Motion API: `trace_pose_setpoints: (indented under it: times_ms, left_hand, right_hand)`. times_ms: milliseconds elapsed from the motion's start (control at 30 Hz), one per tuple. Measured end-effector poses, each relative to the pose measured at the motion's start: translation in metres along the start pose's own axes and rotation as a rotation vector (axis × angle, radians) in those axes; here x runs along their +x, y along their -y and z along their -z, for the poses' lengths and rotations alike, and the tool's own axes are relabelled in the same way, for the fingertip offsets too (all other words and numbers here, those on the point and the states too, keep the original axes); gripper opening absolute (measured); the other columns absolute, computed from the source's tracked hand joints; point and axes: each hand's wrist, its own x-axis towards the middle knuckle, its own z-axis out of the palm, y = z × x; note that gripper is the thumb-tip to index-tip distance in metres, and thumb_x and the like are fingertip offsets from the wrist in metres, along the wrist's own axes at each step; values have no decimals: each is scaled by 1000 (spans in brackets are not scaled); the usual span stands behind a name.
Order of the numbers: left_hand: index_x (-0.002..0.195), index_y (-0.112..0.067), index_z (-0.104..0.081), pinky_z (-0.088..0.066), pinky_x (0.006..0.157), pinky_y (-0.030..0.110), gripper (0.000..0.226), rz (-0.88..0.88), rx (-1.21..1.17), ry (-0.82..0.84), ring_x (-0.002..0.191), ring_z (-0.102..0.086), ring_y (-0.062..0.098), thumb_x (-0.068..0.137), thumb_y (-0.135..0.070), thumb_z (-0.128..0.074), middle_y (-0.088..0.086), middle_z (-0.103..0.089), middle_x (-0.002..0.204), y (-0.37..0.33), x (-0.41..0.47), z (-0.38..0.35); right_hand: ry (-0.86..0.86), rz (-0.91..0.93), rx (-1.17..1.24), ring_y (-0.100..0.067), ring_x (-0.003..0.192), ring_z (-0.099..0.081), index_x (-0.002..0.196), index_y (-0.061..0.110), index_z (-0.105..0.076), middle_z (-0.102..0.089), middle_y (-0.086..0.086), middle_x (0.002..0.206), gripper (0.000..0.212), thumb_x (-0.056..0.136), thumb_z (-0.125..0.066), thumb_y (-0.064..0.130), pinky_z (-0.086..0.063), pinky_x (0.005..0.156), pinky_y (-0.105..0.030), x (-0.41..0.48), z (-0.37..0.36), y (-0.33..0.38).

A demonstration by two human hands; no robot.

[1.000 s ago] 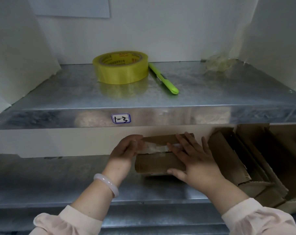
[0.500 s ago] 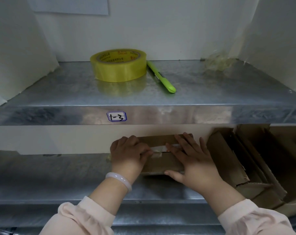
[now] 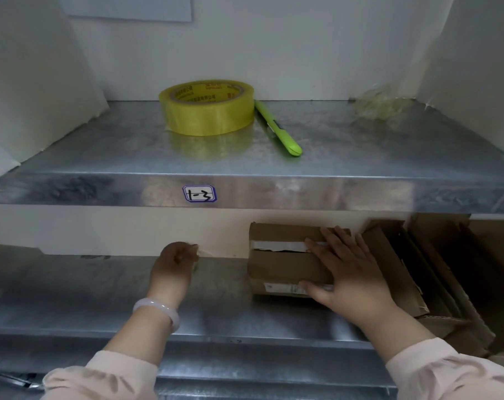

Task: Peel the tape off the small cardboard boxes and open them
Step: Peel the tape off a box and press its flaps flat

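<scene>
A small brown cardboard box (image 3: 279, 265) sits on the lower metal shelf (image 3: 72, 298), close under the upper shelf. A pale strip of tape (image 3: 276, 245) runs along its top seam, and the flaps gape slightly below it. My right hand (image 3: 352, 272) lies flat on the box's right half, fingers straight and thumb against the front face. My left hand (image 3: 175, 261) is well to the left of the box, fingers curled, pinching what looks like a thin clear tape strip (image 3: 206, 252) that trails faintly toward the box.
On the upper shelf (image 3: 360, 192) lie a yellow tape roll (image 3: 206, 108), a green pen-shaped cutter (image 3: 276, 128) and a wad of crumpled clear tape (image 3: 380, 103). Several opened cardboard boxes (image 3: 424, 272) crowd the lower shelf to the right. A label (image 3: 199, 193) marks the shelf edge.
My left hand went from the box's top seam out to the left, drawing tape away from it. The right hand stayed pressed on the box.
</scene>
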Motion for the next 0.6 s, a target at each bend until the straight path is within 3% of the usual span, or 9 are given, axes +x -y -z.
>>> trace_pose_setpoints:
  times_ms: [100, 200, 300, 367, 400, 467, 533, 600]
  left_hand:
    - [115, -29, -54, -51, 86, 45, 36, 194, -524, 170, 93, -69, 27, 95, 0, -49, 9, -72, 96, -10, -10, -16]
    - [109, -19, -66, -51, 88, 48, 37, 262, -610, 272, 91, -69, 28, 95, 3, -39, 7, -67, 79, -20, -12, -22]
    - [87, -11, -69, -50, 83, 43, 33, 202, -549, 266, 79, -59, 23, 92, 1, -38, 2, -59, 65, -26, -14, -24]
    - [77, -12, -64, -48, 83, 42, 24, 148, -440, 235, 75, -55, 20, 90, -6, -45, 2, -60, 70, -32, -15, -27]
    - [74, -13, -60, -48, 83, 40, 17, 114, -329, 214, 75, -54, 20, 87, -17, -50, 4, -59, 74, -37, -15, -30]
    - [71, -14, -51, -47, 76, 32, 29, -35, 44, 198, 73, -53, 19, 81, -39, -62, 4, -55, 76, -39, -12, -33]
    - [76, -13, -51, -41, 63, 21, 31, -193, 259, 150, 70, -53, 8, 80, -34, -74, -2, -57, 77, -35, -13, -37]
    - [88, -21, -53, -47, 68, 19, 17, -260, 265, 134, 77, -61, 1, 83, -17, -69, -12, -65, 88, -32, -15, -40]
  right_hand:
    - [-11, -7, 23, -27, 140, -34, 135, 31, -54, -45, -6, 146, 76, 71, -49, 72, -27, 113, -51, -1, -2, 1]
    - [-15, 5, 24, -26, 141, -32, 135, 31, -54, -42, -5, 148, 75, 72, -51, 71, -25, 114, -50, -6, -5, -1]
    - [1, 4, 11, -25, 142, -29, 136, 33, -51, -39, -4, 150, 75, 72, -51, 72, -23, 115, -50, -7, -6, -2]
    - [1, 2, 11, -25, 142, -29, 137, 33, -51, -39, -4, 151, 75, 72, -52, 72, -23, 116, -49, -7, -5, -2]
    - [-2, 1, 13, -24, 142, -29, 136, 32, -52, -39, -4, 150, 75, 72, -52, 71, -22, 116, -49, -7, -5, -1]
    - [-9, 2, 18, -24, 142, -29, 136, 32, -52, -40, -4, 150, 75, 72, -53, 71, -22, 116, -48, -7, -5, 0]
    - [-12, 3, 14, -24, 142, -29, 136, 32, -52, -39, -4, 150, 75, 72, -53, 71, -22, 116, -49, -8, -4, 1]
    - [-22, 9, 9, -24, 142, -31, 135, 30, -54, -41, -4, 149, 75, 71, -54, 69, -22, 116, -48, -9, -4, 1]
